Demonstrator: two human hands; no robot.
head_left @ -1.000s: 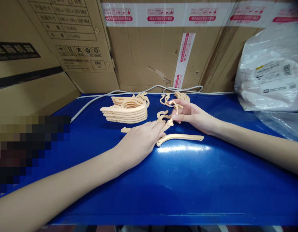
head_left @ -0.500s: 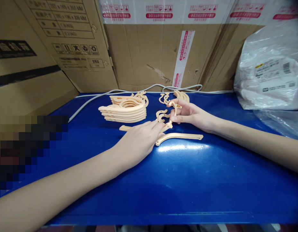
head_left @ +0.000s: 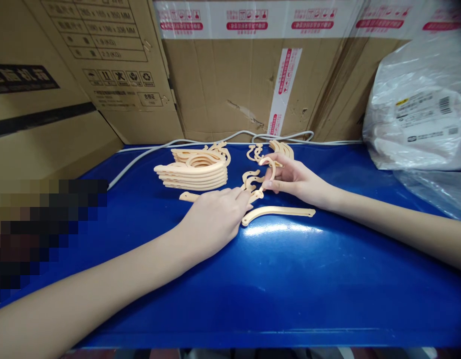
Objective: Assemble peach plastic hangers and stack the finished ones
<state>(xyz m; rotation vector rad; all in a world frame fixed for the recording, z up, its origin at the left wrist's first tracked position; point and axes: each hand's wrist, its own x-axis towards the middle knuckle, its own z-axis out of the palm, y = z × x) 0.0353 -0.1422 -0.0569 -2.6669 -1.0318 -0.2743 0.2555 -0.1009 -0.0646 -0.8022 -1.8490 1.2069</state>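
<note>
My left hand (head_left: 215, 214) is closed on a cream plastic hanger arm (head_left: 188, 197), whose flat end sticks out to the left and whose other end shows past the fingertips. Between thumb and fingers, my right hand (head_left: 290, 175) pinches a curved hanger hook (head_left: 272, 169). The hook's lower end meets the right end of the held arm; whether it is seated there I cannot tell. Just behind the fingers lie loose hooks (head_left: 250, 175). A second hanger arm (head_left: 279, 210) rests on the blue table to the right of my left hand.
Stacked hanger pieces (head_left: 191, 177) stand at the back left. More hooks (head_left: 252, 152) and curved arms (head_left: 282, 148) lie behind my right hand. A grey cable (head_left: 148, 149) runs along the cardboard boxes (head_left: 223, 85). A clear plastic bag (head_left: 413, 114) sits at the back right of the table (head_left: 275, 289).
The held hanger arm has shifted slightly left, and its right end has dropped a little. The hook has turned slightly in my right hand. Other pieces keep their places.
</note>
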